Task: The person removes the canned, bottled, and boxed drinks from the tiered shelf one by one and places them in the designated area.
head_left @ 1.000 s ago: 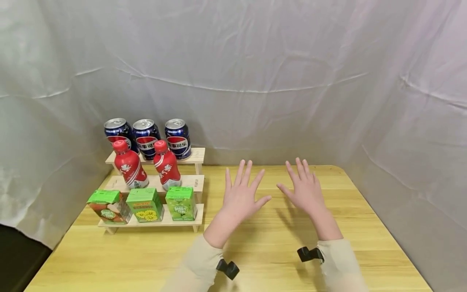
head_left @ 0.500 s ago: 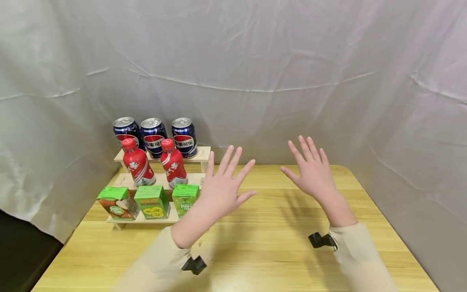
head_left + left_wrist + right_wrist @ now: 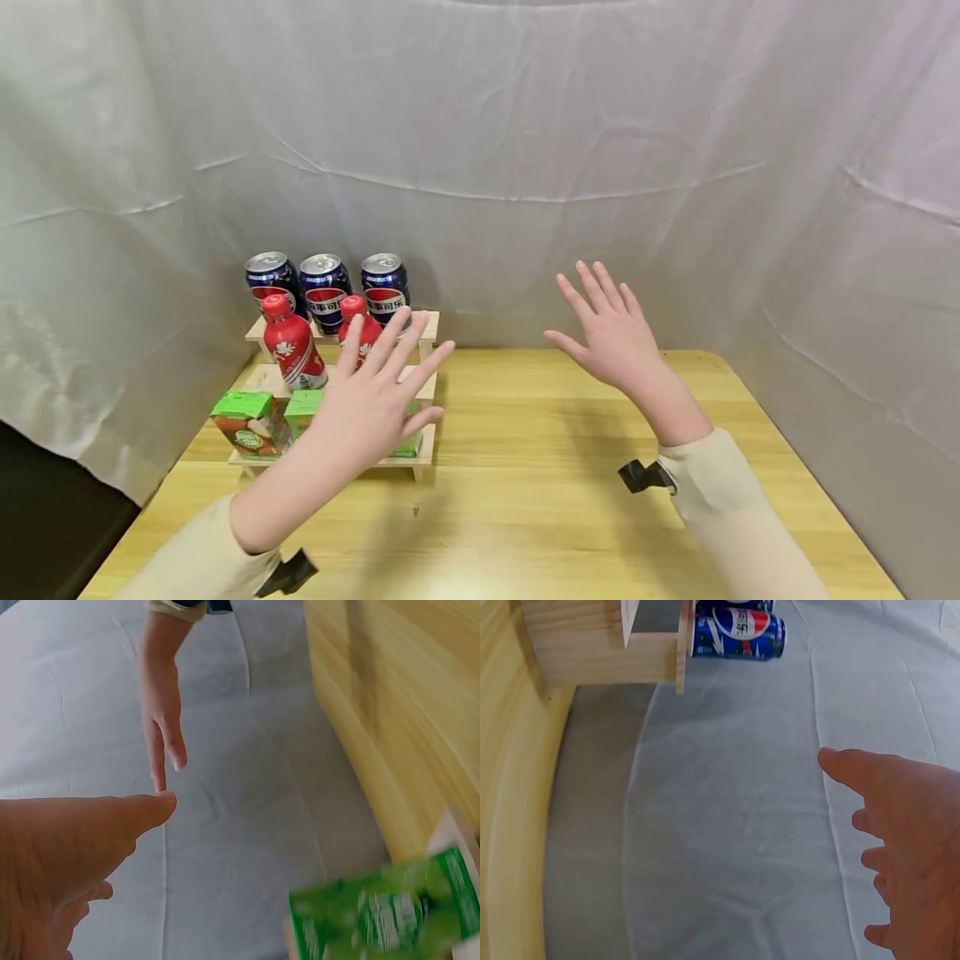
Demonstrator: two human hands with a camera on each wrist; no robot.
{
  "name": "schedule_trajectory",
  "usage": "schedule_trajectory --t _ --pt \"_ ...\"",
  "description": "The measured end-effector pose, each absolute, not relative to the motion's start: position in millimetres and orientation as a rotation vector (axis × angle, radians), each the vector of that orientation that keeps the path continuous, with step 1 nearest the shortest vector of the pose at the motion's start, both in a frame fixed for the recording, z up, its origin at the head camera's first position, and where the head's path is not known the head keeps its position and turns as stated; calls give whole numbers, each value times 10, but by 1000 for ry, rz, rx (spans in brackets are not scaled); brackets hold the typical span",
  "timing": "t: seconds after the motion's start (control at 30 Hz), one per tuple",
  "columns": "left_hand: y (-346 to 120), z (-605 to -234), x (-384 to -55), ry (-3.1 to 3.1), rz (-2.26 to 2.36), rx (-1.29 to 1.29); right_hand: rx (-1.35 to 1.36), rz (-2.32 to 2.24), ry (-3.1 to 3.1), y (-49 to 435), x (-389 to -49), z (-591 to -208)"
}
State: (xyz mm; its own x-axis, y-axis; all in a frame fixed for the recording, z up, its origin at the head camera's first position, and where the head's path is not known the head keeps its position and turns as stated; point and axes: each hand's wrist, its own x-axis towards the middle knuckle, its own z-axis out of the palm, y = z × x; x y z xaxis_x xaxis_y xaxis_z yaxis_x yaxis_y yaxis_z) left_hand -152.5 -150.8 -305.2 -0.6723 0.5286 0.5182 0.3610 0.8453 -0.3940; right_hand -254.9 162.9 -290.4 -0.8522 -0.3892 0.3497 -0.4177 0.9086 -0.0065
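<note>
With fingers spread, my left hand [image 3: 367, 404] hovers in front of a three-step wooden shelf [image 3: 429, 333] and holds nothing. It partly hides a red bottle [image 3: 352, 308] and the green juice boxes behind it. My right hand [image 3: 618, 342] hangs in the air over the table's right half, fingers apart and holding nothing. Pepsi cans [image 3: 325, 296] line the top step. Another red bottle [image 3: 292, 346] stands on the middle step. A green-topped box with a reddish front [image 3: 247, 425] sits at the left of the bottom step. A green juice box [image 3: 386, 915] shows below my left hand in the left wrist view.
The shelf stands on a wooden table [image 3: 517, 475], toward its left side. Grey cloth [image 3: 510, 108] hangs behind the table and along both sides. A dark area [image 3: 52, 508] lies past the table's left edge.
My left hand has moved left, from beside the shelf to in front of it. The right hand has risen a little. The shelf's drinks stay in place while the head view shifts slightly.
</note>
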Motion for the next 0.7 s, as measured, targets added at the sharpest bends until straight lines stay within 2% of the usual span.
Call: schedule_trajectory --t 0.4,0.7 --pt "-2217 -2966 -1304 -2277 305 -621 799 113 -2626 1119 -2680 -2688" --pt "-2689 -3095 -1044 -2335 198 -495 926 128 -2524 775 -2776 -2665"
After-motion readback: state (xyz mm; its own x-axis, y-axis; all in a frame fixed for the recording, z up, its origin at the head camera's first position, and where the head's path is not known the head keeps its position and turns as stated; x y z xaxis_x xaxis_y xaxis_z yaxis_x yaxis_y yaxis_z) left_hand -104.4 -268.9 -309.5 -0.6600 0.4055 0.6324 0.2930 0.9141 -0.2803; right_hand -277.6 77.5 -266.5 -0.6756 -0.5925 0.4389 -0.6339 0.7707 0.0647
